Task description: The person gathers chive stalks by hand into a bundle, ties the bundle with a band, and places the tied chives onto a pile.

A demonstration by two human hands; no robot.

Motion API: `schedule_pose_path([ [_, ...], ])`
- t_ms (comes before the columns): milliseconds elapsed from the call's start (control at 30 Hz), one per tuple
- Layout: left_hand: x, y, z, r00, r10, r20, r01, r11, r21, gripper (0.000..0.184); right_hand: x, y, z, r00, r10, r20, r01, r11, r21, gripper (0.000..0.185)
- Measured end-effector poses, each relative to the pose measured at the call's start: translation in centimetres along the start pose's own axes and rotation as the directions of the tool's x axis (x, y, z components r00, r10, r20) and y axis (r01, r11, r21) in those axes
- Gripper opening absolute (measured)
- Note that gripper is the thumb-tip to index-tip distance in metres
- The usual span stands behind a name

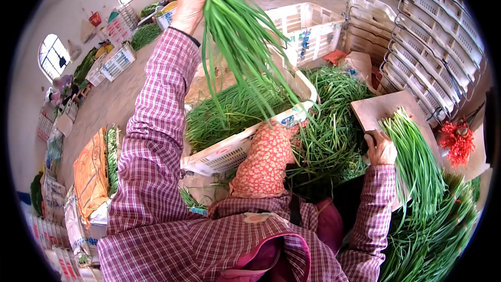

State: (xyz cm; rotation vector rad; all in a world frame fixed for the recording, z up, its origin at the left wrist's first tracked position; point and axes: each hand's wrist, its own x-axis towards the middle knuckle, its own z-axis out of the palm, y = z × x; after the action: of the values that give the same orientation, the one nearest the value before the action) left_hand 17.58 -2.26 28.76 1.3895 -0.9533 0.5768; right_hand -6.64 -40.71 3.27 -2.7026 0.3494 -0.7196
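High at the top of the view, my left hand point(192, 1) is closed around the stem end of a bunch of long green chives point(237, 34). The leaves hang down over a white plastic crate point(224, 157) holding loose chives point(229, 107). My right hand point(382, 150) rests on a flat board point(371, 108), fingers bent but apart, beside a neat pile of chives point(412, 149). It seems to touch the pile's near edge and holds nothing that I can see. A red flowered cloth cover point(265, 159) lies over my knee against the crate.
More loose chives point(334, 104) heap between crate and board, and a thick pile point(430, 237) lies at lower right. Red ties point(456, 142) hang by the board. Stacked crates point(433, 36) rise at right; another crate point(308, 34) stands behind. People work far off.
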Motion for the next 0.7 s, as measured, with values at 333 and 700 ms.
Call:
schedule_pose_path([
  [333, -14.7, -1.8, 12.5, 0.622, 0.201, 0.757, -0.731, 0.496, 0.469, 0.006, -1.9, -5.7, 0.0, 0.994, -0.078, -0.080, 0.104, 0.911, 0.399, 0.023],
  [700, -43.6, -3.9, 19.6, 0.259, -0.079, 0.963, -0.533, 0.820, 0.211, 0.015, -7.0, -4.9, 1.6, 0.990, 0.037, 0.136, -0.110, 0.800, 0.590, 0.017],
])
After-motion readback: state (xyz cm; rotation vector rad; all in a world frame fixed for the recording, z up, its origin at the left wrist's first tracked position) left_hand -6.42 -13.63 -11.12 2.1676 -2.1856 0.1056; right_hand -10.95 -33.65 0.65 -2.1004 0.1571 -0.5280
